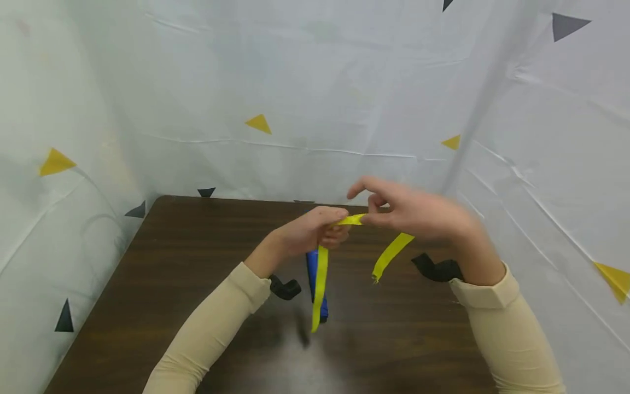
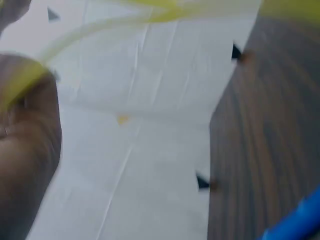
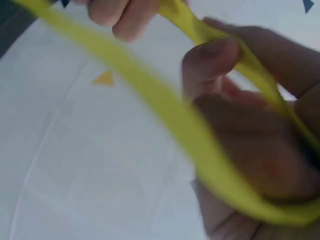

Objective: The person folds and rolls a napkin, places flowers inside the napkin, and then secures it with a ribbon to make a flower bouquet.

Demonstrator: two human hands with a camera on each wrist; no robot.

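A long yellow ribbon [image 1: 321, 290] with a frayed end runs between both hands, held up above the table. My left hand [image 1: 315, 230] pinches it with thumb and fingers, and one length hangs below that hand. My right hand [image 1: 413, 210] pinches it a short way along, index finger raised and bent in the head view. The other tail dangles below the right hand. In the right wrist view the ribbon [image 3: 160, 100] forms a wide loop past the right hand [image 3: 250, 115]; the left fingertips [image 3: 130, 20] grip it at the top.
A long, narrow blue object [image 1: 312, 271] with a dark end lies on the dark wooden table [image 1: 197, 262], behind the hanging ribbon. White sheeting [image 1: 315, 82] with yellow and black triangles surrounds the table. Black straps [image 1: 435, 268] hang by both wrists.
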